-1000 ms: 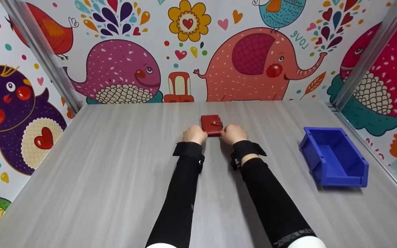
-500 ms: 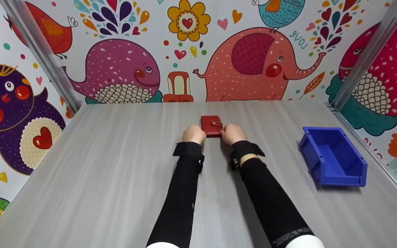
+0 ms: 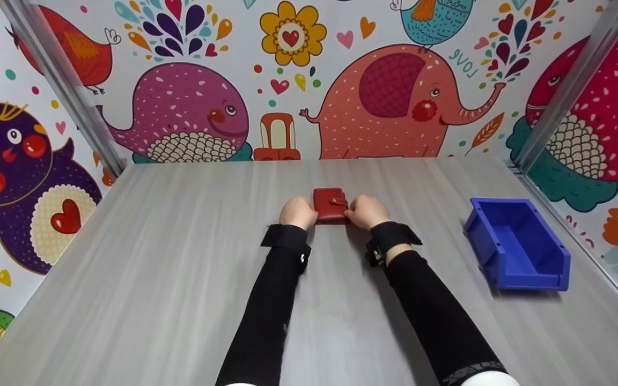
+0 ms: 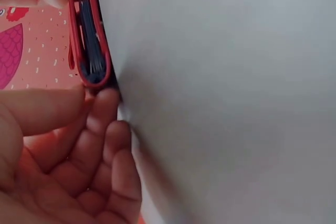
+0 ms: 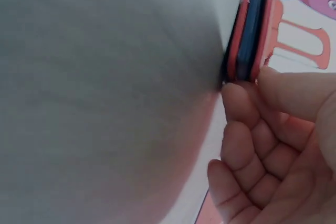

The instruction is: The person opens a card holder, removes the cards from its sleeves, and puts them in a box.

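The closed red wallet [image 3: 329,206] now sits farther from the patterned wall [image 3: 309,96]: apparently a repositioning step. Left hand [image 3: 298,214] pinches its left edge; right hand [image 3: 368,212], the right.

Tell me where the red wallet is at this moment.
In the head view, the red wallet is near the picture's centre, between the left hand and the right hand, and left of the blue bin.

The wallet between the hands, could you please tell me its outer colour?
The wallet is dark red outside, which shows best in the head view.
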Demonstrator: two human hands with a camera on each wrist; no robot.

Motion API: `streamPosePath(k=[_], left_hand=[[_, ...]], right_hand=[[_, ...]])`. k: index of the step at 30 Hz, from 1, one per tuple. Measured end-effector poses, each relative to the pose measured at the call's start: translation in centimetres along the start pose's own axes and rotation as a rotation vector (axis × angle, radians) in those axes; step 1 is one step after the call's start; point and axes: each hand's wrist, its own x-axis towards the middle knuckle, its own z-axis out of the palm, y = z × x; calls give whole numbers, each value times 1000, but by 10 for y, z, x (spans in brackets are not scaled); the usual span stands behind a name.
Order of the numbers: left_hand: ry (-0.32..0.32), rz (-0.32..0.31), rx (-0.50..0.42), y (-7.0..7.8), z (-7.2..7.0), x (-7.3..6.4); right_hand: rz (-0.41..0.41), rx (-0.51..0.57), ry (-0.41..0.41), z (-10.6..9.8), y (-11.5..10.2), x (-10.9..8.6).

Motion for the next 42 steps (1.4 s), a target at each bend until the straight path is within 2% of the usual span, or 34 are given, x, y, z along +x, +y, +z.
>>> streamPosePath(k=[9,17,25,36,42], left_hand=[[-83,63,9,-4,-7,-13],[-149,89,24,-7,-10,-28],[-174,169,68,-8,-11,-48],[-180,276,80,-9,-10,-69],[-176,304,82,-12,-10,-78]], right_hand=[[-120,12,-23,-1,6,-16],[-182,-3,-32,0,6,-36],[-205,-1,-33,1,9,-56],[-309,-12,8,3,17,-81],[-352,-47,20,3,15,-92]])
